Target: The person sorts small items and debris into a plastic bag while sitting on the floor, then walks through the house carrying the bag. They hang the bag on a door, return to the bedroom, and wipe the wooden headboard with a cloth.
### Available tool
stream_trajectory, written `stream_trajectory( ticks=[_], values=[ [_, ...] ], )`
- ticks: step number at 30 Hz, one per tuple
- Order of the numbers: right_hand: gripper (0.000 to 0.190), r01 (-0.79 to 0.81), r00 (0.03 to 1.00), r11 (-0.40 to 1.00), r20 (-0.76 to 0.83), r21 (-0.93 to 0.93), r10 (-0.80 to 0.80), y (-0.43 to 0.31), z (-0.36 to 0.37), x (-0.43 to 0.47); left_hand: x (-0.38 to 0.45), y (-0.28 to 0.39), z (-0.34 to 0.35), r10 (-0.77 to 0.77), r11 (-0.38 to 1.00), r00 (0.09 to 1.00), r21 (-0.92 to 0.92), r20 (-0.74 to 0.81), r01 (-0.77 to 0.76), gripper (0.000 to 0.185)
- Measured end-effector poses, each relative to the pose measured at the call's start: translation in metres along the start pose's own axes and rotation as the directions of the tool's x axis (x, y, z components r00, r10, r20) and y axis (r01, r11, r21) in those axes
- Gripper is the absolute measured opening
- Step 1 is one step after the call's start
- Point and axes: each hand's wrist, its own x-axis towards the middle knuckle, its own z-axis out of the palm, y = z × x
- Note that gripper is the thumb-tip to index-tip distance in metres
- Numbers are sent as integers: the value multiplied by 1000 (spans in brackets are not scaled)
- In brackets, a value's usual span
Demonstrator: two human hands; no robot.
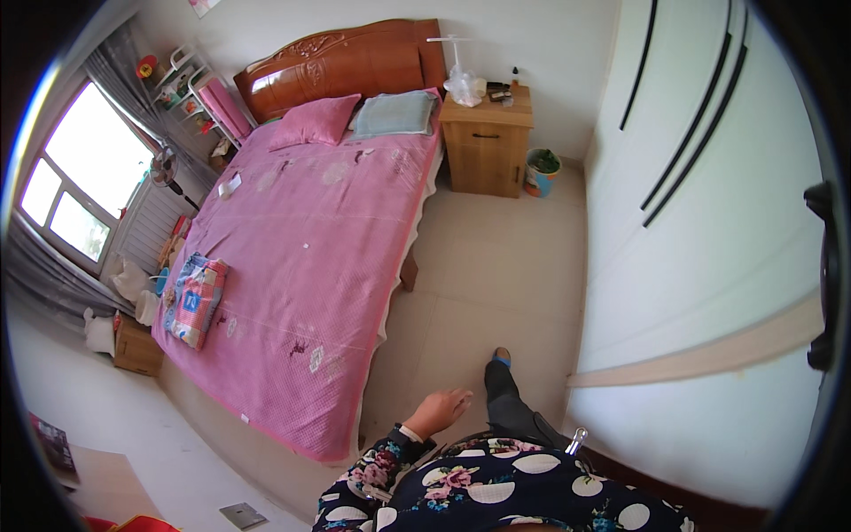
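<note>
My left hand [437, 413] is in front of my body at the lower middle of the view, with nothing in it and its fingers loosely extended. It hangs over the tiled floor, to the right of the foot end of a bed with a pink bedspread [299, 246]. My right hand is out of view. On the bed lie a pink pillow [318, 121], a grey-blue pillow [393, 114], a folded patterned blanket [199, 300] near the left edge, and a small white item [230, 186].
A wooden nightstand [486, 156] holding a plastic bag [463, 86] stands right of the headboard [346, 63]. Beside it is a colourful bin [542, 174]. White wardrobe doors [691, 266] line the right side. A standing fan [164, 167] is near the window.
</note>
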Motion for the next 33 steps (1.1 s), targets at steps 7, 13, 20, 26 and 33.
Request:
stream_trajectory(
  ticks=[7,13,20,26,33],
  values=[
    [28,44,996,997,-77,61,-39,-77,-112,105,133,13,-88,-17,1000,979,-13,-202,15,21],
    [19,153,967,956,-240,252,-92,-164,-226,205,213,34,-195,116,990,895,122,-431,-69,27],
    [23,463,837,802,-112,-377,-536,-195,-246,330,211,80,-345,416,869,660,60,-626,-491,27],
    [22,422,877,845,-87,-329,-472,-288,-267,378,216,97,-408,657,547,64,417,-751,-726,33],
    [21,481,855,823,-49,-303,-517,-422,-296,386,242,76,-421,648,536,-8,463,-762,-707,48]
  ],
)
